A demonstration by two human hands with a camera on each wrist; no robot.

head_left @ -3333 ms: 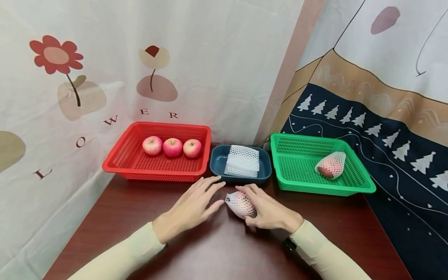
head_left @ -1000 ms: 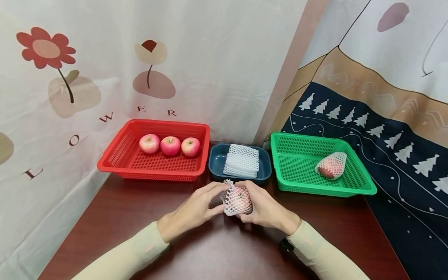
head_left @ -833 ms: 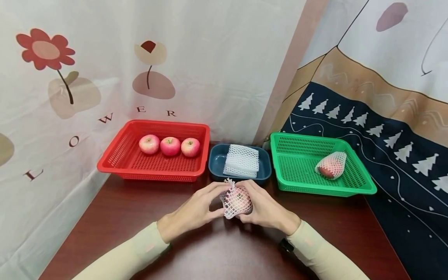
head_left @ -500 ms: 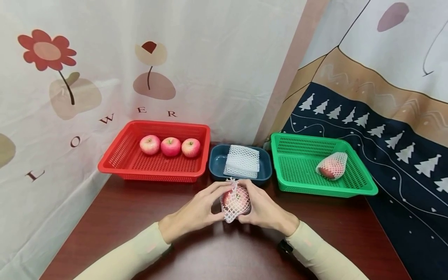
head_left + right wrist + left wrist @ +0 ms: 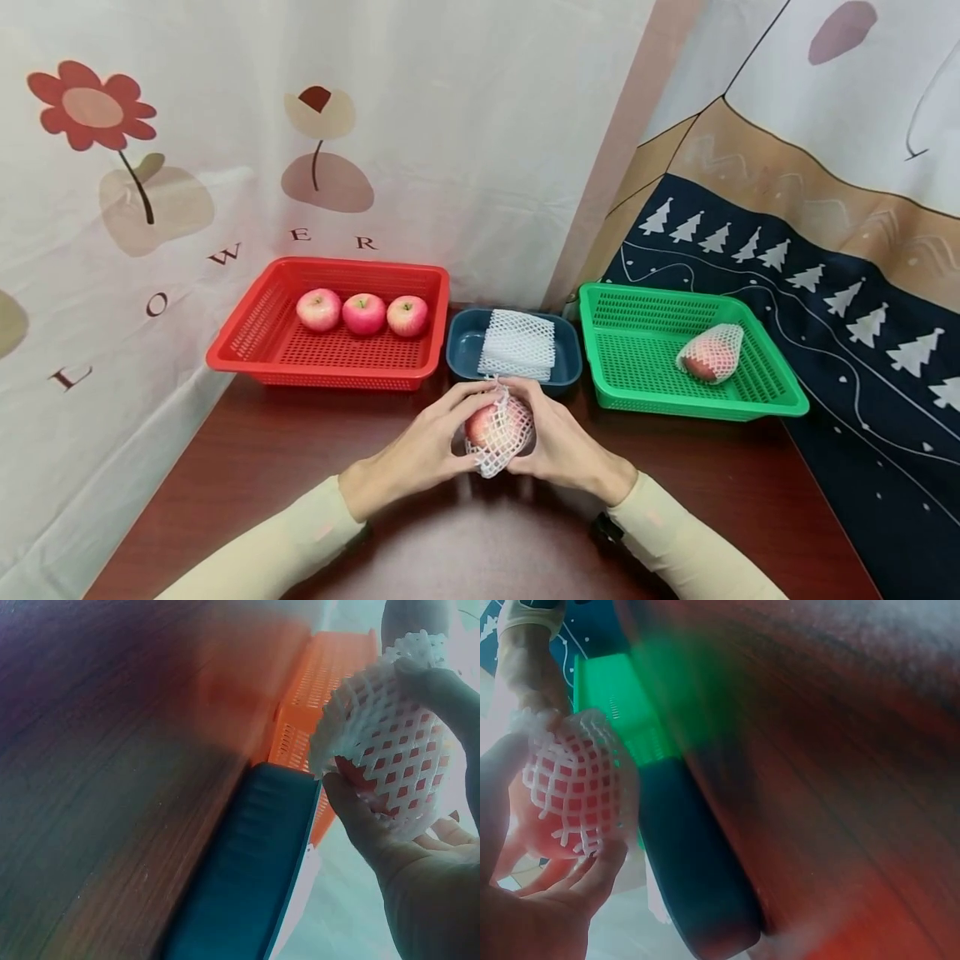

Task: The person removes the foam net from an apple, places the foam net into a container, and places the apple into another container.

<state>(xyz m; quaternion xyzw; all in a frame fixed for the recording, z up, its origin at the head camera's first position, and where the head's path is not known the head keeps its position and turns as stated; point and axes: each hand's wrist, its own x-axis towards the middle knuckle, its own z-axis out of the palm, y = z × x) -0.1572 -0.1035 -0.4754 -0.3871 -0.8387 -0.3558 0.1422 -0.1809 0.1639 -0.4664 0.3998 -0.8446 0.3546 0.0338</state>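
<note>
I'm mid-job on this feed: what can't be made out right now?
Head view: the underside of the held apple, hidden by its own top, foam net, left hand and right hand.
Head view: the stacked nets' count; the upper layer covers the rest.
Left wrist view: part of the green basket, blurred.
Right wrist view: one end of the blue tray, cut off by the bottom edge.

The netting, left hand and right hand hid parts of the apple, and folded nets covered some of the blue tray. The left sleeve and right sleeve ran off the head view's bottom edge. The left wrist view blurred the table.
</note>
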